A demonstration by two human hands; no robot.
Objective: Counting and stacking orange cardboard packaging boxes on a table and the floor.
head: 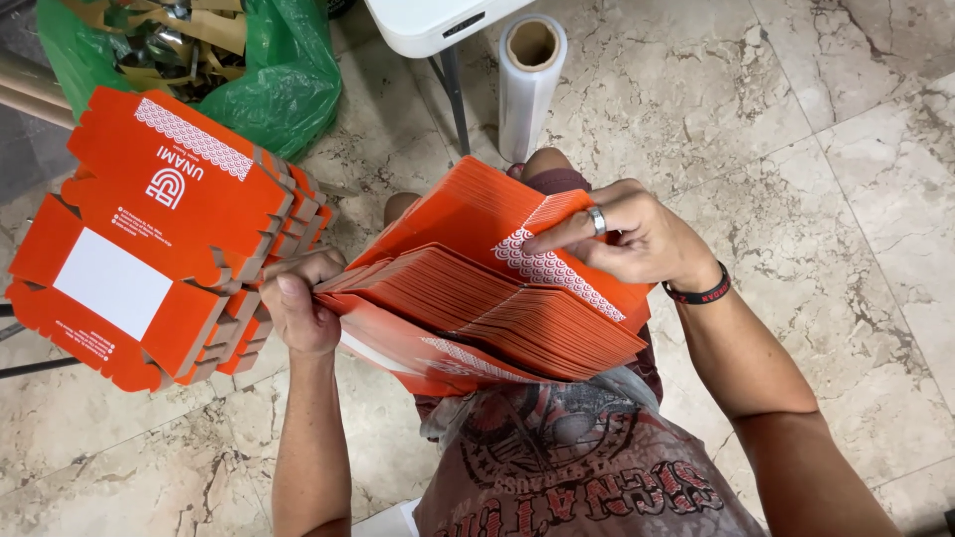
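A thick stack of flat orange cardboard box blanks (477,298) rests on my lap, fanned at an angle. My left hand (298,303) grips the stack's left edge, thumb on top. My right hand (627,239), with a ring and a dark wristband, pinches the top blank by its white-patterned flap near the stack's upper right. To the left stands a second pile of the same orange blanks (164,239), with a white rectangle printed on the top one.
A roll of clear stretch film (527,85) stands upright on the marble floor beside a white table's leg (456,94). A green plastic bag (269,70) with cardboard scraps sits at the upper left. Pale marble tiles (796,119) lie to the right.
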